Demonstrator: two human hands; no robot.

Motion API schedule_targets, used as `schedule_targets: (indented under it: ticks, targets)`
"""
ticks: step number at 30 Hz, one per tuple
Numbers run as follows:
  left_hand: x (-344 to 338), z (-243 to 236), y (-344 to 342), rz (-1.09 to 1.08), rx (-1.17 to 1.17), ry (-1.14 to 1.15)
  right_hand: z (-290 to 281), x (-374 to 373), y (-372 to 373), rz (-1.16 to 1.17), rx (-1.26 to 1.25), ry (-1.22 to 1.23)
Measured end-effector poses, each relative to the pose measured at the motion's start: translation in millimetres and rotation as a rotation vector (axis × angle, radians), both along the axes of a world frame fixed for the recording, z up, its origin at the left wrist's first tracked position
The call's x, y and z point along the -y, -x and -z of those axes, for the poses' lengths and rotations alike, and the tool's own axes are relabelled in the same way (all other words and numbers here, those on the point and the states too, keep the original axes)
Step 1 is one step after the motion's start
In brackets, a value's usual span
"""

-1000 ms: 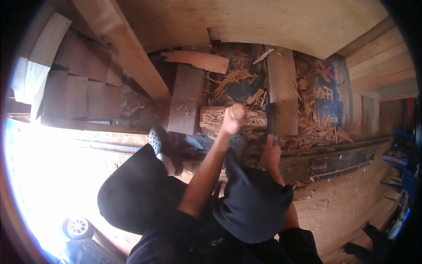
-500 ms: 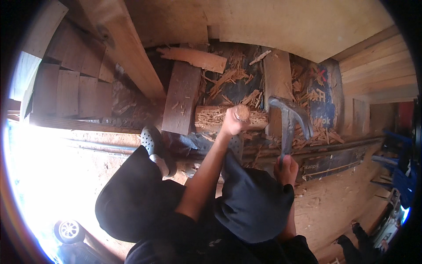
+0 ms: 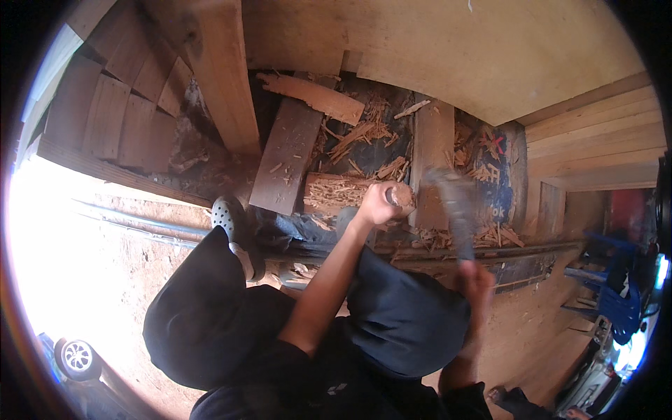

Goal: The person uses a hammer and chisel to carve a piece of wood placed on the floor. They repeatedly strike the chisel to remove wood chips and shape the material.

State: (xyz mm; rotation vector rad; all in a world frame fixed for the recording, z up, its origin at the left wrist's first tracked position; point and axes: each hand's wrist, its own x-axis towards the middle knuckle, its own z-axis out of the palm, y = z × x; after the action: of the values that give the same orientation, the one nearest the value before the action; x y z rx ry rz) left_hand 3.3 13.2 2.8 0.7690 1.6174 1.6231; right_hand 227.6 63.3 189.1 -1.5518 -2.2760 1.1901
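My left hand (image 3: 379,204) is closed in a fist around what looks like a wooden-handled chisel (image 3: 402,195). Only its round, battered butt shows, and its lower part is hidden below the fist. Under and beside that fist lies a wooden board (image 3: 334,193) with a rough, carved surface. My right hand (image 3: 477,280) grips a claw hammer (image 3: 460,217) by the handle, its metal head raised to the right of the fist. Both hammer and right hand are smeared by motion.
Wooden beams (image 3: 288,157) (image 3: 432,154) flank the carved board. Wood chips (image 3: 364,133) and a loose curved offcut (image 3: 315,96) lie beyond it. A slanting post (image 3: 222,77) stands at left, stacked planks (image 3: 595,140) at right. Blue chairs (image 3: 609,280) are at far right; another person's feet show lower right.
The hammer and my right hand have shifted slightly right and down in the picture, now blurred. My left fist sits a little further right, still around the chisel. The whole view has turned slightly.
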Motion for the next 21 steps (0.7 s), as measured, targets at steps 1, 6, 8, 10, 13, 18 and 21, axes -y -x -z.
schedule_targets:
  ticks: [1, 6, 8, 10, 13, 18, 21]
  targets:
    - [0, -1, -1, -0.017, -0.005, 0.016, -22, -2, -6, 0.061, -0.095, -0.017]
    - [-1, 2, -4, 0.001, 0.063, 0.006, -122, -13, -12, -0.082, -1.101, 0.116]
    - [-1, 5, -3, 0.002, 0.076, -0.018, -129, -22, 2, -0.270, -1.186, 0.035]
    - [-2, 7, -4, -0.010, 0.078, -0.027, -104, -25, 17, -0.285, -1.340, -0.080]
    - [-3, 9, -5, -0.031, 0.055, 0.000, -4, -6, 28, 0.052, -1.343, 0.026]
    - [2, 10, 0, 0.056, 0.080, 0.101, 96, 11, -1, -0.006, 0.073, -0.074]
    - [4, 11, 0, 0.022, 0.016, 0.095, 55, -9, -18, 0.061, 0.055, -0.014]
